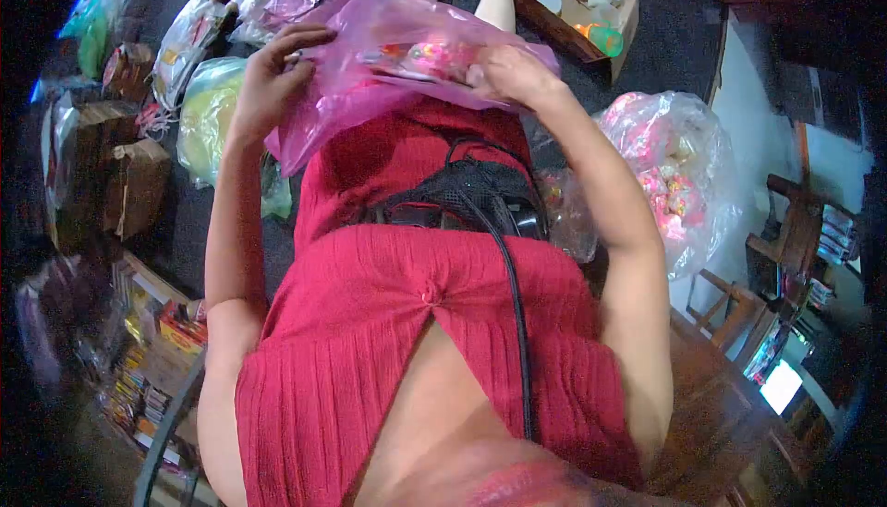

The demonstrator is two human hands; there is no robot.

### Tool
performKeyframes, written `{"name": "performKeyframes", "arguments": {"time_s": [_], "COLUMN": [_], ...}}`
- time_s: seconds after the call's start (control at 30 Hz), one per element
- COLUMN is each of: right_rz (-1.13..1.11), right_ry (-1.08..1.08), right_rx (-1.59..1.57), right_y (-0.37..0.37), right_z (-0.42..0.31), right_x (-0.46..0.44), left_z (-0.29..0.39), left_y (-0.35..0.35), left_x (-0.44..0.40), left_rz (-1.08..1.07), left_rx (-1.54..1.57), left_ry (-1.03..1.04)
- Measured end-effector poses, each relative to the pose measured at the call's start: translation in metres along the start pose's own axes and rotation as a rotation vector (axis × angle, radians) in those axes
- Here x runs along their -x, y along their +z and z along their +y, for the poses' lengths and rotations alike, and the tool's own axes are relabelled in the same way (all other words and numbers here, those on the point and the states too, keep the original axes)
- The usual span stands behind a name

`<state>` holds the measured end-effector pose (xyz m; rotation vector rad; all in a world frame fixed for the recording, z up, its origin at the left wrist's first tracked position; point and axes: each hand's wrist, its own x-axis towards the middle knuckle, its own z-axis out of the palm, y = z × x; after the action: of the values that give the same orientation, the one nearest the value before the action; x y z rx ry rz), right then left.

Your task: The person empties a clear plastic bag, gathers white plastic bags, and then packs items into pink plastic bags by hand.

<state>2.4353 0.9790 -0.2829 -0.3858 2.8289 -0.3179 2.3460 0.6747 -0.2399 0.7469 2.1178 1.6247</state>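
Note:
A translucent pink plastic bag (346, 82) lies spread across my lap, with small pink and multicoloured items (434, 56) showing in its middle. My left hand (282, 73) is closed on the bag's left edge, fingers curled over the film. At the bag's right side, my right hand (517, 75) reaches among the colourful items, its fingers bent and partly covered by plastic. What those fingers grip is hidden. A black pouch with a cable (471, 195) sits at my waist over the red dress (434, 276).
To the right stands a clear bag of pink items (679, 184). A cardboard box (624, 18) holding a green-and-orange object is at top right. Several filled bags, including a yellow-green one (214, 119), and cardboard boxes (139, 188) line the left. Wooden furniture (785, 239) stands far right.

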Motion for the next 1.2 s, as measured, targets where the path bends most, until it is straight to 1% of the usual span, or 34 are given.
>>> {"name": "performKeyframes", "arguments": {"time_s": [0.03, 0.07, 0.13, 0.17, 0.23, 0.27, 0.3, 0.33, 0.37, 0.4, 0.43, 0.47, 0.5, 0.53, 0.57, 0.63, 0.67, 0.7, 0.77, 0.8, 0.83, 0.87, 0.93, 0.97, 1.03, 1.07, 1.1, 1.13, 1.17, 1.2], "right_rz": [-0.17, -0.173, -0.087, -0.088, 0.184, 0.184, 0.13, 0.076, 0.076, -0.013, -0.102, -0.102, -0.067, -0.033, -0.033, -0.082, -0.084, -0.059, -0.035, -0.033, -0.03, -0.026, -0.165, -0.162, -0.042, -0.043, 0.021, 0.083, 0.076, -0.034], "right_ry": [0.081, 0.076, 0.234, 0.239, 0.076, 0.074, 0.17, 0.266, 0.264, 0.361, 0.46, 0.462, 0.401, 0.339, 0.338, 0.282, 0.285, 0.306, 0.328, 0.365, 0.404, 0.407, 0.408, 0.407, 0.307, 0.302, 0.142, -0.015, -0.013, -0.071], "right_rx": [0.01, 0.013, -0.075, -0.073, -0.021, -0.016, 0.017, 0.05, 0.049, 0.041, 0.032, 0.032, 0.062, 0.093, 0.097, 0.061, 0.062, 0.093, 0.124, 0.231, 0.337, 0.335, 0.356, 0.356, 0.34, 0.339, 0.31, 0.276, 0.272, 0.285], "right_y": [-0.003, -0.003, 0.005, 0.012, 0.019, 0.017, 0.016, 0.012, 0.009, 0.006, 0.004, 0.005, 0.007, 0.007, 0.007, 0.002, 0.0, -0.003, -0.001, 0.007, 0.011, 0.013, 0.015, 0.014, 0.008, -0.006, -0.03, -0.052, -0.068, -0.084], "right_z": [0.003, 0.006, 0.01, 0.017, 0.024, 0.022, 0.019, 0.013, 0.009, 0.005, 0.003, 0.004, 0.007, 0.009, 0.011, 0.009, 0.005, 0.0, -0.002, 0.004, 0.007, 0.011, 0.014, 0.013, 0.008, -0.002, -0.018, -0.031, -0.036, -0.039], "right_x": [0.003, 0.003, 0.009, 0.012, 0.012, 0.014, 0.019, 0.021, 0.019, 0.016, 0.015, 0.017, 0.02, 0.024, 0.026, 0.033, 0.035, 0.036, 0.037, 0.034, 0.03, 0.025, 0.016, 0.017, 0.021, 0.029, 0.04, 0.051, 0.06, 0.069], "left_z": [0.002, 0.007, 0.007, 0.008, 0.012, 0.013, 0.015, 0.017, 0.018, 0.008, 0.009, 0.013, 0.013, 0.007, 0.0, -0.01, -0.012, -0.015, -0.006, 0.002, 0.012, 0.02, 0.024, 0.026, 0.036, 0.042, 0.038, 0.031, 0.026, 0.027], "left_y": [0.0, 0.004, 0.013, 0.017, 0.023, 0.025, 0.028, 0.033, 0.036, 0.042, 0.048, 0.055, 0.06, 0.063, 0.063, 0.06, 0.058, 0.054, 0.048, 0.041, 0.038, 0.036, 0.035, 0.034, 0.031, 0.029, 0.027, 0.024, 0.023, 0.023], "left_x": [-0.002, -0.006, -0.013, -0.016, -0.024, -0.027, -0.027, -0.028, -0.027, -0.028, -0.027, -0.024, -0.022, -0.022, -0.024, -0.027, -0.027, -0.027, -0.029, -0.026, -0.022, -0.018, -0.015, -0.014, -0.011, -0.007, -0.006, -0.003, -0.002, -0.001], "left_rz": [0.01, -0.01, -0.03, -0.032, -0.038, -0.054, -0.049, -0.002, 0.042, 0.101, 0.101, 0.134, 0.166, 0.128, 0.131, 0.0, 0.021, 0.017, -0.009, -0.027, -0.029, -0.034, -0.028, -0.026, -0.141, -0.135, -0.132, -0.085, -0.041, -0.005], "left_rx": [0.0, -0.043, -0.081, -0.077, -0.108, -0.195, -0.195, -0.186, -0.178, -0.225, -0.226, -0.328, -0.428, -0.445, -0.442, -0.454, -0.371, -0.369, -0.213, -0.413, -0.416, -0.405, -0.434, -0.436, -0.394, -0.361, -0.359, -0.216, -0.074, 0.024], "left_ry": [-0.001, 0.02, 0.063, 0.065, 0.172, 0.207, 0.206, 0.172, 0.137, 0.142, 0.144, 0.056, -0.034, -0.067, -0.066, -0.158, -0.124, -0.123, 0.008, 0.092, 0.095, 0.209, 0.437, 0.438, 0.345, 0.28, 0.272, 0.166, 0.063, -0.001]}}
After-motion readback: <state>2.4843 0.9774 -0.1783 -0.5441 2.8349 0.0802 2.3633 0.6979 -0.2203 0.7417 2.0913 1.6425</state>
